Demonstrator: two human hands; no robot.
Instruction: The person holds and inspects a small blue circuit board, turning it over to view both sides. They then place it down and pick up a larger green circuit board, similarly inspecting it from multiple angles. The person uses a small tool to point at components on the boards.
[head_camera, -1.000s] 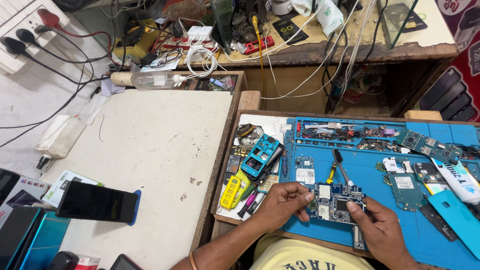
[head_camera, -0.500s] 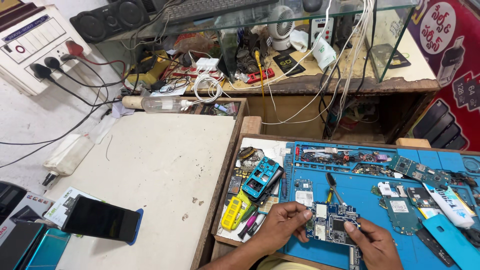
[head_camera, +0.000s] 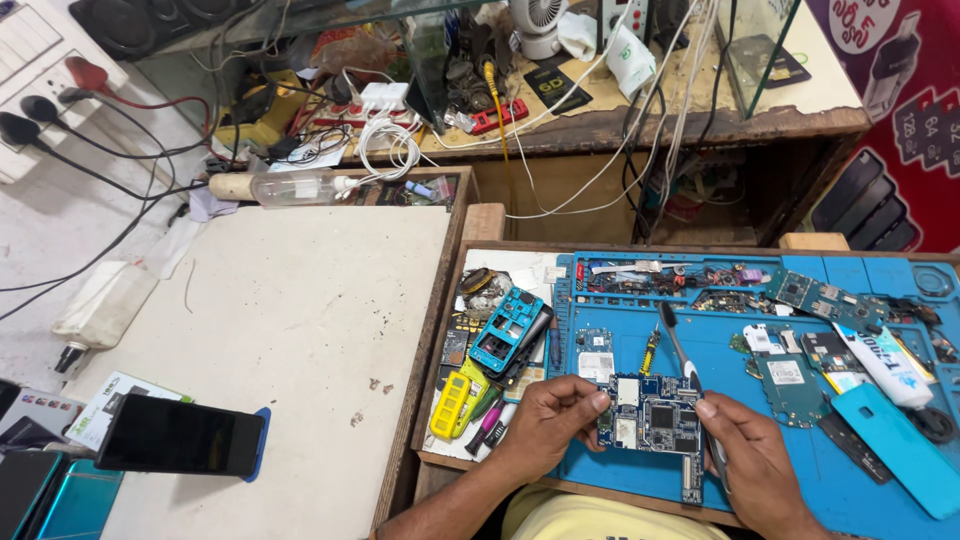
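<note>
Circuit board (head_camera: 655, 420) lies near us on the blue mat (head_camera: 720, 350), our left hand (head_camera: 545, 425) pinching its edge steady while our right hand (head_camera: 755, 460) grips a dark brush (head_camera: 683, 365) over it.

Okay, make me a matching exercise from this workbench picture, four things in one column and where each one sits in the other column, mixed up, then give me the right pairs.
Things:
1. circuit board
2. black phone
3. clear plastic bottle
4. white tube

Places:
A. lying on its side at the far edge of the white table
B. held between both hands over the blue mat
C. on the right part of the blue mat, beside a light blue cover
D. near the left front corner of the white table, screen dark

Pairs: 1-B, 2-D, 3-A, 4-C
</note>
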